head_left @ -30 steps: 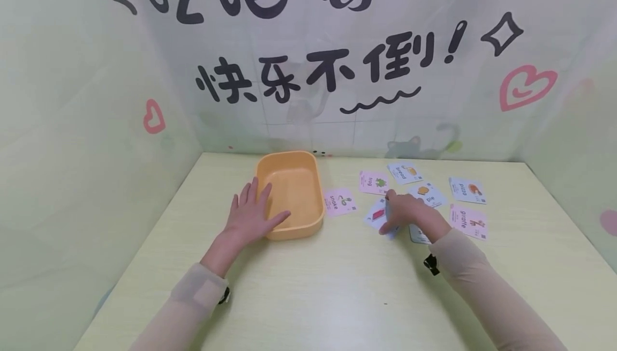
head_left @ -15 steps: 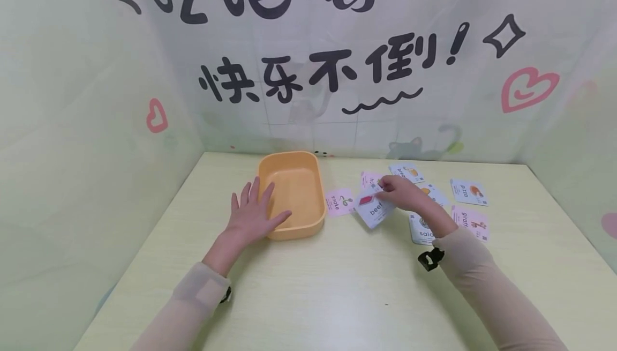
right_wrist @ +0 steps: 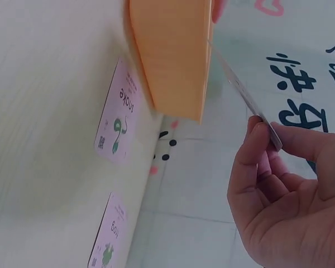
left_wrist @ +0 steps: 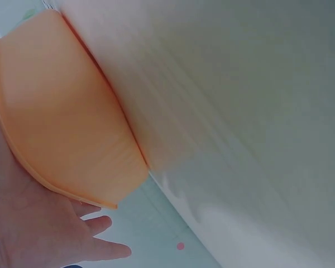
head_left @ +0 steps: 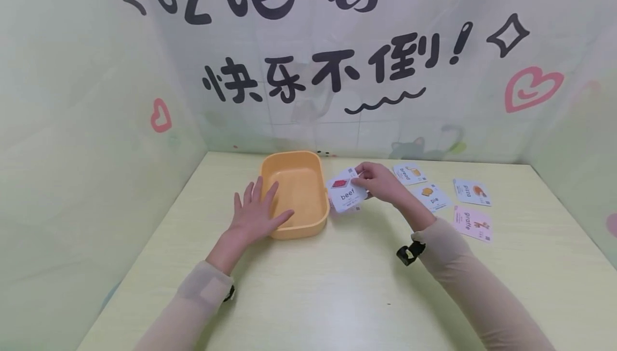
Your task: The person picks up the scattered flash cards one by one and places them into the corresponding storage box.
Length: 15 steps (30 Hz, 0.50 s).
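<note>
My right hand (head_left: 381,182) pinches a white "beef" card (head_left: 346,190) by its edge, thumb on top. In the right wrist view that card (right_wrist: 245,95) is seen nearly edge-on, raised off the table, its far end overlapping the top of an orange tray (right_wrist: 176,61). Beneath it lies the pink "snake" card (right_wrist: 117,117), mostly covered in the head view. My left hand (head_left: 255,214) rests at the tray's left rim with fingers spread and straight. In the left wrist view the palm lies along the rim of the tray (left_wrist: 67,111).
Right of the right hand lie the "bread" (head_left: 409,173), "pie" (head_left: 430,196), "pizza" (head_left: 472,192) and "giraffe" (head_left: 472,224) cards. A pink "frog" card (right_wrist: 110,231) shows in the right wrist view. A printed curtain (head_left: 289,120) stands behind the table.
My right hand has picked the "beef" card up off the table and carried it left toward the tray. The left hand has stayed at the tray's rim. The "salad" card is now hidden behind the right arm.
</note>
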{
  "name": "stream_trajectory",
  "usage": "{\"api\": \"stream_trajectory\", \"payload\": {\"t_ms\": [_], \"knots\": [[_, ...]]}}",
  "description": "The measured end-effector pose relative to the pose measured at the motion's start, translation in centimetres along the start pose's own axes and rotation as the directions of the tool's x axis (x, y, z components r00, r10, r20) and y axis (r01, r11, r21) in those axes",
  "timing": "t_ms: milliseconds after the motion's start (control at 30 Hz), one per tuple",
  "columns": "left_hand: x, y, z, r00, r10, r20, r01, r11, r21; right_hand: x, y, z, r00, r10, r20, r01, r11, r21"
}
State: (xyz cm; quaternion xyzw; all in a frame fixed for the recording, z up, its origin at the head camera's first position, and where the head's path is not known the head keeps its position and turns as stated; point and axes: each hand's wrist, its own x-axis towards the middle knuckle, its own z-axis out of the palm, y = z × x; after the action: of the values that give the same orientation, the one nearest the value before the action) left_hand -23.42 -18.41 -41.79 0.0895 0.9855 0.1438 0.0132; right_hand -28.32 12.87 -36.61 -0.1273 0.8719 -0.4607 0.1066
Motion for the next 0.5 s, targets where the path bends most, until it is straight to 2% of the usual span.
{"api": "stream_trajectory", "payload": {"t_ms": [233, 500], "knots": [[0.1, 0.0, 0.0, 1.000, -0.005, -0.012, 0.005, 1.000, 0.008, 1.5, -1.7, 1.7, 1.000, -0.009, 0.003, 0.009, 0.999, 0.047], [0.2, 0.3, -0.1, 1.000, -0.023, -0.001, 0.023, 0.999, 0.030, 2.8, -2.5, 3.7, 1.000, -0.002, 0.023, 0.000, 0.998, 0.061]]}}
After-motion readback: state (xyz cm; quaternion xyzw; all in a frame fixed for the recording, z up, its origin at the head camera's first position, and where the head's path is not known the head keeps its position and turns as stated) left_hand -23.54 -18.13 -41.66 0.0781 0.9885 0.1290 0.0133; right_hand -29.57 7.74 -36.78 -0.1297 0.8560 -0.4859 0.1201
